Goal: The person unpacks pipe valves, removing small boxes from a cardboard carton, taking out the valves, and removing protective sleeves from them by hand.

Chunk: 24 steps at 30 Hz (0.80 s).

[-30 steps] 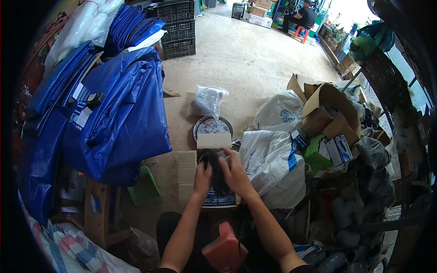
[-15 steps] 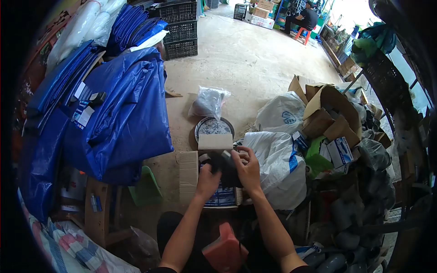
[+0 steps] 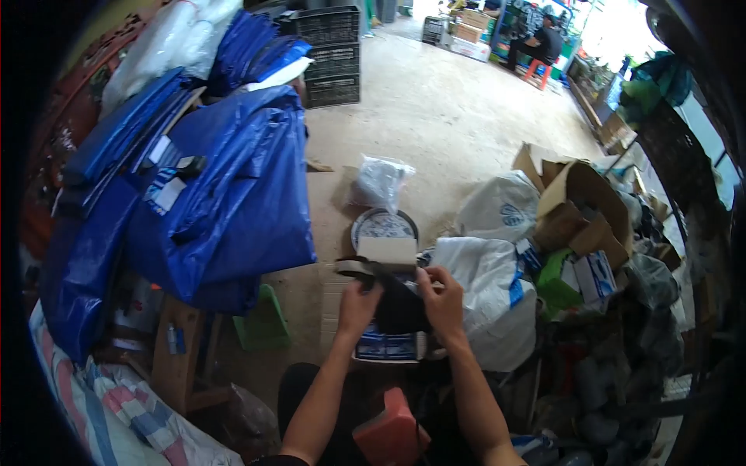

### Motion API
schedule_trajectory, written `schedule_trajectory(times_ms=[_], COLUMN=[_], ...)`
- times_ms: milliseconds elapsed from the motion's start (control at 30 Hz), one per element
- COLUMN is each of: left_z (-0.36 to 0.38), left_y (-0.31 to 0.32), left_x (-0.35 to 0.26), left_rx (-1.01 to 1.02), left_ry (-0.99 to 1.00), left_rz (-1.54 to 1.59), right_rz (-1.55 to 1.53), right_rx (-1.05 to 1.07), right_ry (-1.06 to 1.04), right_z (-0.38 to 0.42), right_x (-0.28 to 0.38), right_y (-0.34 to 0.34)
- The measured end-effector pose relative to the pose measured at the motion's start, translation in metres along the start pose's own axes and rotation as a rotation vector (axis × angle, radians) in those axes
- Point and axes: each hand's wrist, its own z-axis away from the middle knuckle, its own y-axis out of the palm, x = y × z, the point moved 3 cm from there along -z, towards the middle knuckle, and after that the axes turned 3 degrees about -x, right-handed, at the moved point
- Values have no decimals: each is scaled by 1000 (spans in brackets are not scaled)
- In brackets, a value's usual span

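A dark piece, which looks like cloth or a strap (image 3: 402, 303), is stretched between my two hands. My left hand (image 3: 359, 304) is closed on it, with a loop sticking out past the fingers to the upper left. The fingers of my right hand (image 3: 441, 298) pinch its right edge. Below it lies an open cardboard box (image 3: 387, 250) holding blue and white packs (image 3: 386, 347), partly covered by the dark piece. Beyond the box are a round patterned plate (image 3: 384, 224) and a clear plastic bag (image 3: 380, 182) with grey contents.
Blue tarps (image 3: 233, 194) fill the left side, near a green plastic piece (image 3: 263, 320). White sacks (image 3: 486, 295) and open cartons (image 3: 579, 206) lie on the right. Black crates (image 3: 332, 62) stand farther back. A person (image 3: 542, 43) sits on a red stool in the distance.
The dark piece is now spread wider between my hands, and its loop shows at the left. The whole view has shifted, with the surroundings appearing farther right.
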Motion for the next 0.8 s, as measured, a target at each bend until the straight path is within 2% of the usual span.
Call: schedule_trajectory(times_ms=[33, 133, 233, 333, 367, 433, 467, 533, 567, 667, 767, 800], left_z=[16, 23, 22, 22, 19, 11, 9, 5, 14, 12, 4, 5], left_y=[0, 14, 24, 21, 21, 21, 17, 12, 13, 14, 12, 10], left_x=[-45, -49, -35, -30, -16, 14, 28, 19, 5, 12, 42, 31], left_rx=[-8, 218, 198, 130, 89, 6, 48, 119, 59, 62, -90, -111], left_ry=[6, -86, 47, 24, 83, 202, 9, -367, -488, -521, -432, -358], left_rz=[-35, -107, -397, -503, -528, -575, -288, 292, 597, 681, 258, 58], right_rz=[-28, -47, 5, -16, -25, 44, 78, -85, -167, -78, -14, 12], right_rx=[55, 122, 106, 79, 69, 110, 133, 241, 294, 353, 328, 309], right_ry=[14, -6, -58, -120, -147, -314, -397, -275, -214, -140, -74, -72], right_z=[0, 1, 2, 2, 2, 3, 4, 7, 8, 10, 11, 10], right_x=[1, -6, -6, -7, -7, 7, 15, 20, 22, 24, 20, 17], right_y=[-2, 3, 4, 6, 6, 3, 2, 4, 6, 4, 5, 5])
